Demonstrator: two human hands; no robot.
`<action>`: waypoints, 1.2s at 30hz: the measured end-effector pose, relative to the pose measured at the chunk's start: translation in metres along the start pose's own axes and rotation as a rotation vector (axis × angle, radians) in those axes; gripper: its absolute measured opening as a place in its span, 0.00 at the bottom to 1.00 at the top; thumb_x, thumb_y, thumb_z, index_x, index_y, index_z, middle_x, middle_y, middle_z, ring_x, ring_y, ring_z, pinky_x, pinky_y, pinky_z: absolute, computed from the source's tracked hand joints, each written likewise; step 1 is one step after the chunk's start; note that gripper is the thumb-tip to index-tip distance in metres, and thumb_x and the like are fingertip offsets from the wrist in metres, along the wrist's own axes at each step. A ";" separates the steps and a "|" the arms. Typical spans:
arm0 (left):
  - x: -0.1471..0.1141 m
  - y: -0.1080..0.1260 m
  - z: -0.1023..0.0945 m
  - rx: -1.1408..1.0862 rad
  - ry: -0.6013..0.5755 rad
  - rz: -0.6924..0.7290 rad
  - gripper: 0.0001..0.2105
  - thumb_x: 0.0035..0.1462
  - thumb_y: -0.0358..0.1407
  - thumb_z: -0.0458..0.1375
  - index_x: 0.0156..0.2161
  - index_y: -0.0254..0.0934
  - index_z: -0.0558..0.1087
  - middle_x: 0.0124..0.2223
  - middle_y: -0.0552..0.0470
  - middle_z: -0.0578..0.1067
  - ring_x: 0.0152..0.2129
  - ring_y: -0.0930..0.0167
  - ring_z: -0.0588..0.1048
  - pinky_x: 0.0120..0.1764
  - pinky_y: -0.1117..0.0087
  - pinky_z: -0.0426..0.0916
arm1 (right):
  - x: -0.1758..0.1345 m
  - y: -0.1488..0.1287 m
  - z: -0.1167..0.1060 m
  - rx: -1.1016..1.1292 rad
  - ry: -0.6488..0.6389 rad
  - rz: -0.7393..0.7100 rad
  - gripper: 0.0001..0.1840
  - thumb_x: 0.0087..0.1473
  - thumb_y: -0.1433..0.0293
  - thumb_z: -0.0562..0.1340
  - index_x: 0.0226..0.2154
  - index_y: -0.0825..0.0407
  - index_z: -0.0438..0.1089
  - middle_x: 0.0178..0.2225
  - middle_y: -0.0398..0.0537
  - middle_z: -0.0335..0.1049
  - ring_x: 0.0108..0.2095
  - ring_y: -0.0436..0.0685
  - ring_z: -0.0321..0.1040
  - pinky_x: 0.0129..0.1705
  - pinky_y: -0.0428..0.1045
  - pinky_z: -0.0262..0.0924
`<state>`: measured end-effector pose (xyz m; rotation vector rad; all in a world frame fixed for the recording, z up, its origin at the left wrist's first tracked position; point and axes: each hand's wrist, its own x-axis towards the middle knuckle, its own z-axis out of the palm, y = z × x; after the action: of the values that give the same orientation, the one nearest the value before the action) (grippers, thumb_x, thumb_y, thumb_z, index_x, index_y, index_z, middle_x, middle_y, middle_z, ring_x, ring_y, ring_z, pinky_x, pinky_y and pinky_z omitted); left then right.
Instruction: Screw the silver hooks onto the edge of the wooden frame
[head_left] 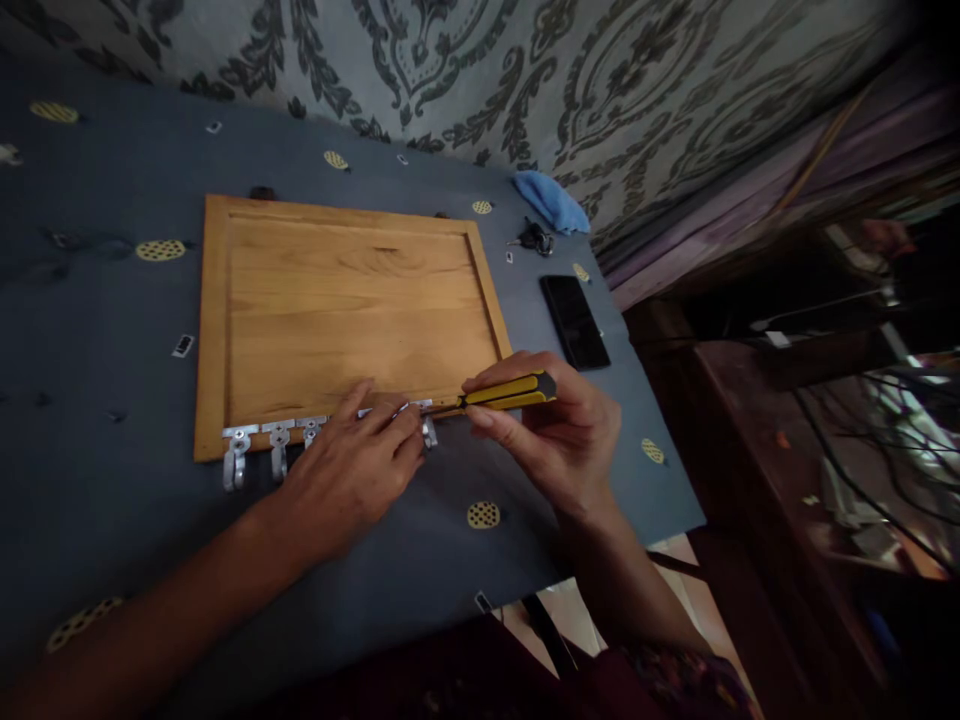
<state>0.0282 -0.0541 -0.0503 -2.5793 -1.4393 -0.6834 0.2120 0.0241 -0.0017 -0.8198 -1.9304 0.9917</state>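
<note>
My right hand (559,430) is closed around the yellow-and-black handle of a screwdriver (506,391). The shaft points left, and its tip reaches the fingers of my left hand (360,460). That hand lies palm down over a row of silver metal hooks (237,458) along the near edge of a framed wooden board (352,310). Its outermost finger rests on the wood, while the others bend over the hooks by the screwdriver tip. The thumb is mostly hidden. Several hooks show left of the hand, and part of another (429,432) shows beside its fingertips.
The board lies flat on a table with a dark blue patterned cover (525,540). To the right are a black phone (575,322), keys (535,238) and a blue cloth (553,202). Patterned wallpaper (465,70) rises behind. Beyond the right table edge is dark furniture with cables (855,460).
</note>
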 end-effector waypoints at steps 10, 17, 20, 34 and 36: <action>0.000 0.000 0.001 -0.004 -0.004 -0.003 0.11 0.66 0.32 0.55 0.47 0.27 0.75 0.47 0.43 0.79 0.48 0.58 0.76 0.55 0.50 0.66 | 0.006 -0.004 -0.010 0.050 -0.134 0.060 0.12 0.57 0.72 0.68 0.45 0.45 0.76 0.39 0.42 0.75 0.39 0.51 0.74 0.37 0.45 0.71; -0.001 0.000 0.002 0.010 -0.025 -0.010 0.10 0.67 0.32 0.55 0.47 0.29 0.76 0.48 0.43 0.79 0.48 0.60 0.76 0.57 0.51 0.64 | 0.006 -0.002 -0.007 -0.055 -0.092 -0.029 0.03 0.56 0.72 0.69 0.35 0.47 0.78 0.36 0.43 0.78 0.34 0.52 0.74 0.35 0.48 0.70; -0.001 0.000 0.002 0.002 -0.021 -0.012 0.11 0.67 0.32 0.53 0.47 0.29 0.75 0.47 0.43 0.80 0.48 0.60 0.76 0.56 0.52 0.65 | 0.005 0.001 -0.002 -0.114 -0.056 -0.069 0.02 0.57 0.71 0.68 0.34 0.48 0.76 0.34 0.43 0.77 0.34 0.53 0.74 0.37 0.49 0.70; -0.002 0.001 0.001 0.005 -0.043 -0.004 0.10 0.66 0.32 0.55 0.47 0.30 0.76 0.49 0.44 0.79 0.50 0.59 0.75 0.58 0.51 0.64 | -0.004 0.007 0.008 -0.170 0.026 -0.098 0.08 0.56 0.75 0.67 0.38 0.48 0.74 0.34 0.42 0.74 0.29 0.50 0.70 0.32 0.48 0.68; -0.001 0.000 0.001 0.006 -0.032 -0.006 0.11 0.67 0.32 0.54 0.47 0.29 0.76 0.48 0.44 0.79 0.49 0.59 0.76 0.57 0.52 0.65 | -0.001 0.004 0.005 -0.149 -0.003 -0.097 0.07 0.57 0.75 0.67 0.38 0.48 0.74 0.35 0.42 0.75 0.32 0.51 0.71 0.35 0.49 0.68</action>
<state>0.0286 -0.0545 -0.0514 -2.5941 -1.4571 -0.6401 0.2090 0.0236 -0.0078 -0.8003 -2.0448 0.7993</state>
